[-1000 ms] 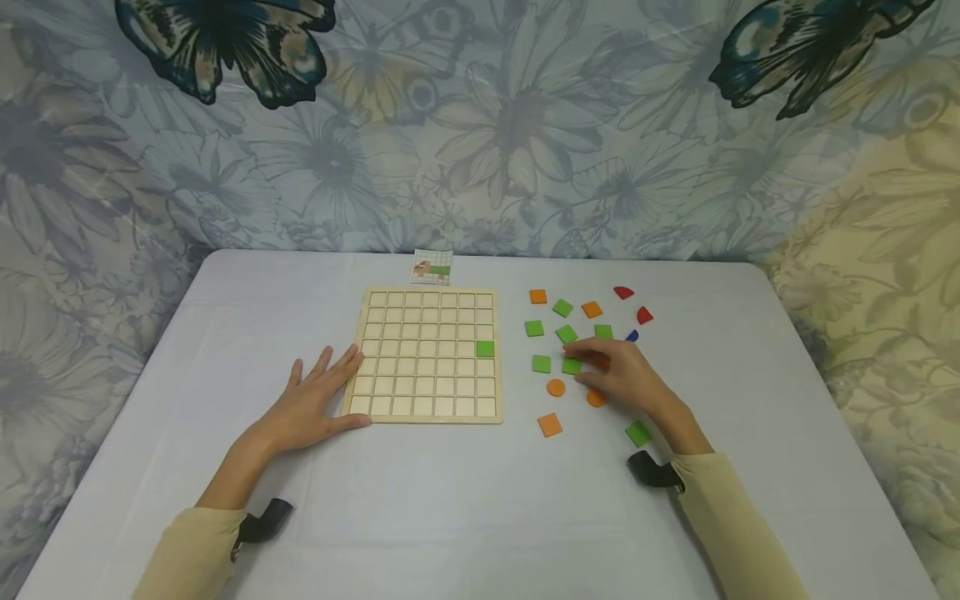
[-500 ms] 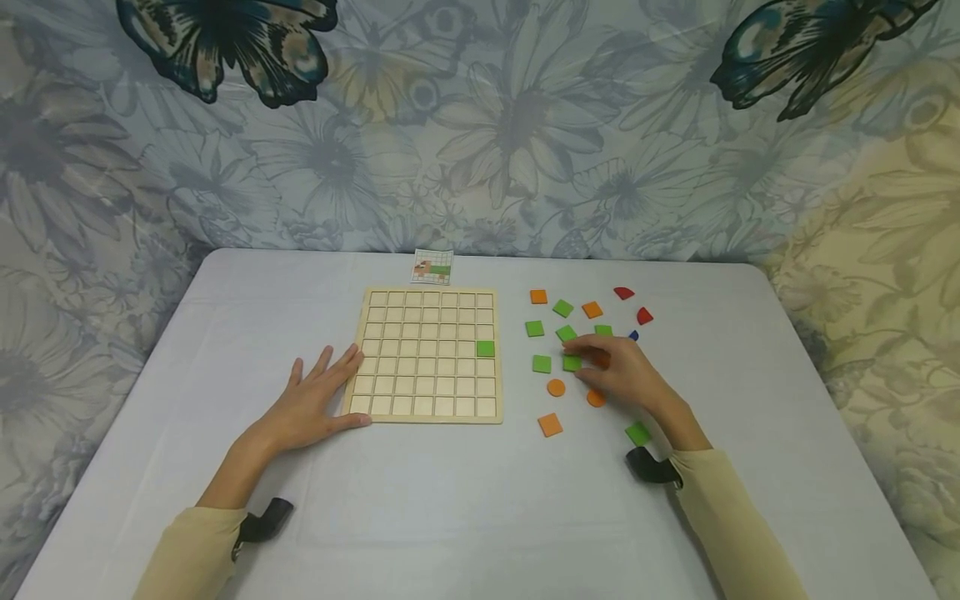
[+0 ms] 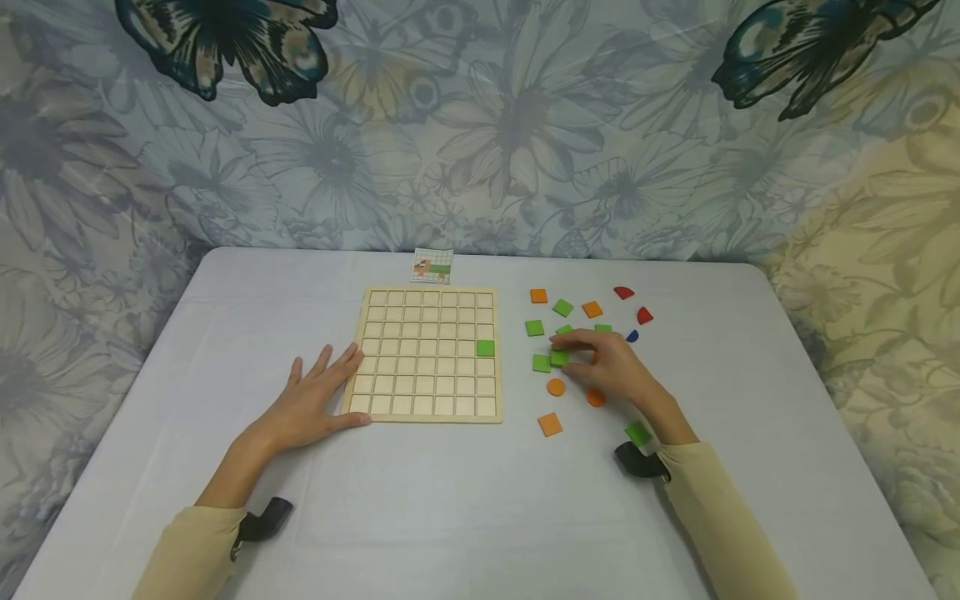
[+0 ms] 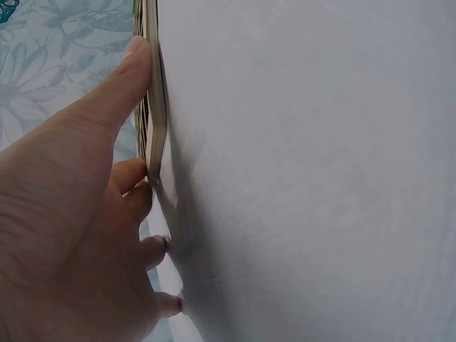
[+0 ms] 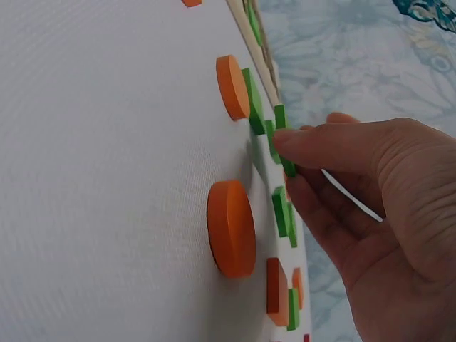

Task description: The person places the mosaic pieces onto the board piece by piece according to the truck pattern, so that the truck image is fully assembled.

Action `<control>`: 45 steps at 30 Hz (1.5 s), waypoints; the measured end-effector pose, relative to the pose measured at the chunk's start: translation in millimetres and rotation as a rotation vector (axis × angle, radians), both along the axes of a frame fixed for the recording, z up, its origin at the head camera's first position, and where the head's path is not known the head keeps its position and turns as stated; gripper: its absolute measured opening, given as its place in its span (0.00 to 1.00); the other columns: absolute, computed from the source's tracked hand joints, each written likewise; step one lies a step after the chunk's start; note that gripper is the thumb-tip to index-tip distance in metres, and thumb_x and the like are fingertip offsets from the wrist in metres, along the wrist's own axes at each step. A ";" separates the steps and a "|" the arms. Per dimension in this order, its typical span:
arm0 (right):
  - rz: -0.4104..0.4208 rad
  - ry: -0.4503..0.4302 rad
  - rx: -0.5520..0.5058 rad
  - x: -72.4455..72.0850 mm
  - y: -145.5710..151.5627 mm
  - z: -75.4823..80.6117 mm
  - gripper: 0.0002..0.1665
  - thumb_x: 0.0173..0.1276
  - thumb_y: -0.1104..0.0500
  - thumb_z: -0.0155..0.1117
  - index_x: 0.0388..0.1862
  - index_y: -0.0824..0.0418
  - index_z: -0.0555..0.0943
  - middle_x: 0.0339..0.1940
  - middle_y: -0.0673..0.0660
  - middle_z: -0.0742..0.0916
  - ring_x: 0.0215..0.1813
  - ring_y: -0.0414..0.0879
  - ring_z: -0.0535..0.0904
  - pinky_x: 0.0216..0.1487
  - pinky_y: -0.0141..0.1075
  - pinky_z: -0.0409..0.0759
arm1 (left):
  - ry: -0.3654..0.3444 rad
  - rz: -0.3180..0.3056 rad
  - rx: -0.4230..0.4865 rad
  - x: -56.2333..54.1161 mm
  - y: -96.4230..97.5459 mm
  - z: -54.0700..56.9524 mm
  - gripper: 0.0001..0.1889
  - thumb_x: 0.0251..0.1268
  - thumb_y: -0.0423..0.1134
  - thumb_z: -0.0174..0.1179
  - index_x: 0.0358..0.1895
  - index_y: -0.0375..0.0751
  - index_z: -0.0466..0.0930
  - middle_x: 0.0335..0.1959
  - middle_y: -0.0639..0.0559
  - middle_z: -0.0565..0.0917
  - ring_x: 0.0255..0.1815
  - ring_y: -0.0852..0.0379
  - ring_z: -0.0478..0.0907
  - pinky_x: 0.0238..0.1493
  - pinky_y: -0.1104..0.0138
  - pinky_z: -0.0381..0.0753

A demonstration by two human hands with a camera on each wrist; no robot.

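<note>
Near the middle of the table lies a pale wooden grid board (image 3: 420, 368) with one green square tile (image 3: 485, 348) in a cell at its right side. My left hand (image 3: 311, 408) rests along the board's left edge, fingers spread; in the left wrist view its thumb (image 4: 132, 68) lies on the rim. Between thumb and fingertips, my right hand (image 3: 618, 365) pinches another green square tile (image 3: 559, 358), raised above the table among the loose pieces. The right wrist view shows that hand (image 5: 413, 192) from the side, the tile upright against its thumb. Some pieces beneath this hand are hidden.
A small picture card (image 3: 432, 267) lies behind the board. Right of the board are scattered several green squares (image 3: 534, 328), orange squares (image 3: 550, 425), orange discs (image 3: 556, 387), red wedges (image 3: 623, 292) and a blue piece (image 3: 632, 336). A patterned cloth (image 3: 480, 150) hangs behind the table.
The right hand has lifted the green square tile and shifted slightly left with it, toward the board. My left hand has stayed in place.
</note>
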State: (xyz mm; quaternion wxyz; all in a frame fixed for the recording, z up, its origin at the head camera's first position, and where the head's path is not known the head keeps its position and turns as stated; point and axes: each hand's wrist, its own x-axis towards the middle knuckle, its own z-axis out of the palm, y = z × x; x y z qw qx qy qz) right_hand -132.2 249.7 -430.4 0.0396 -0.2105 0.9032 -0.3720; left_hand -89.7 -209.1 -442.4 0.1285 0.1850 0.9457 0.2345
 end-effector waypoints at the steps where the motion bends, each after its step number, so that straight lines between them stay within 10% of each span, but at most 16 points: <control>1: 0.003 -0.003 -0.002 -0.5 -1.1 -0.2 0.26 0.57 0.68 0.75 0.56 0.62 0.83 0.49 0.54 0.88 0.53 0.50 0.82 0.59 0.50 0.77 | 0.000 0.000 0.001 0.0 0.3 0.4 0.54 0.55 0.66 0.65 0.78 0.41 0.49 0.80 0.46 0.48 0.78 0.34 0.37 0.70 0.34 0.28; 45: 0.099 -0.038 -0.069 -5.6 -43.0 -1.3 0.24 0.58 0.70 0.73 0.55 0.62 0.83 0.49 0.52 0.88 0.53 0.47 0.83 0.59 0.46 0.79 | -0.009 -0.001 0.003 -0.1 -0.2 1.8 0.54 0.55 0.66 0.64 0.79 0.41 0.49 0.80 0.47 0.48 0.79 0.34 0.37 0.70 0.34 0.27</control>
